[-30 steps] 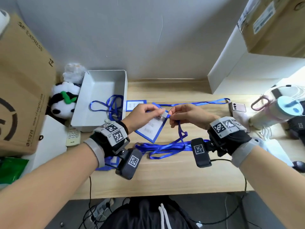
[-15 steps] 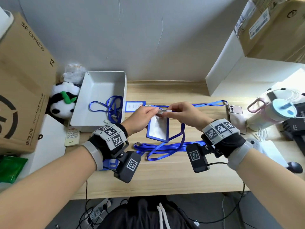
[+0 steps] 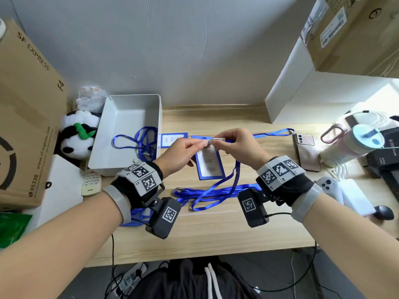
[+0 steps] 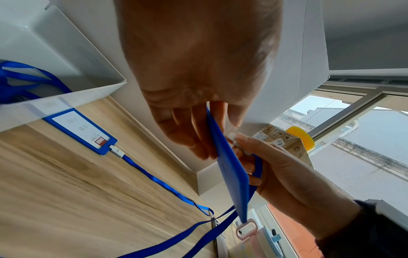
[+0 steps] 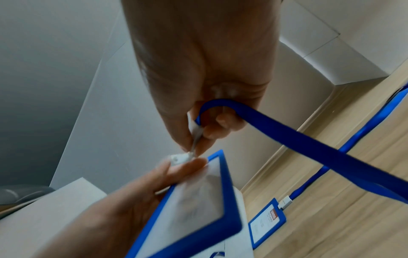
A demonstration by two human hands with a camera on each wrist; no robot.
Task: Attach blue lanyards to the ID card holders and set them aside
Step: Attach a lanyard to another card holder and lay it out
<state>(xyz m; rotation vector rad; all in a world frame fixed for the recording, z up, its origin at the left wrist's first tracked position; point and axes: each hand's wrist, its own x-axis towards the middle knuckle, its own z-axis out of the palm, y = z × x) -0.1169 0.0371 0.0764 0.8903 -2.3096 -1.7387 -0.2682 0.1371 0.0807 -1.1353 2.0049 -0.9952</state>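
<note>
Pale wood counter [image 3: 216, 229] against a grey wall, cardboard boxes stacked either side, and the action's dead centre. Both hands are up off the counter w/ a blue-framed ID card holder [image 3: 209, 162] hanging between them. Left hand [image 3: 179, 153] pinches the holder's top edge, thumb in front, fingers behind, so the slot end stays steady and faces the other hand. Right hand [image 3: 237, 147] is closed on the white clip [image 5: 194, 139] at the end of a blue lanyard [image 3: 216, 190], thumb and forefinger squeezing it, strap looped back over the curled fingers to keep the slack out of the way. Clip tip is right at the holder's top edge; whether it's through the slot yet, can't tell, too blurred in the right wrist view. Rest of the strap trails down and lies in loose folds on the counter below the hands.

Looks like the attach step is mid-way for this one. A finished holder [image 4: 80, 130] w/ lanyard already clipped on lies flat further back, just beside the white tray [image 3: 125, 117], which has another lanyard lying in it. Phone [image 3: 306, 152] and a pastel mug [image 3: 354, 143] sit off to the right, well apart from the work.
</note>
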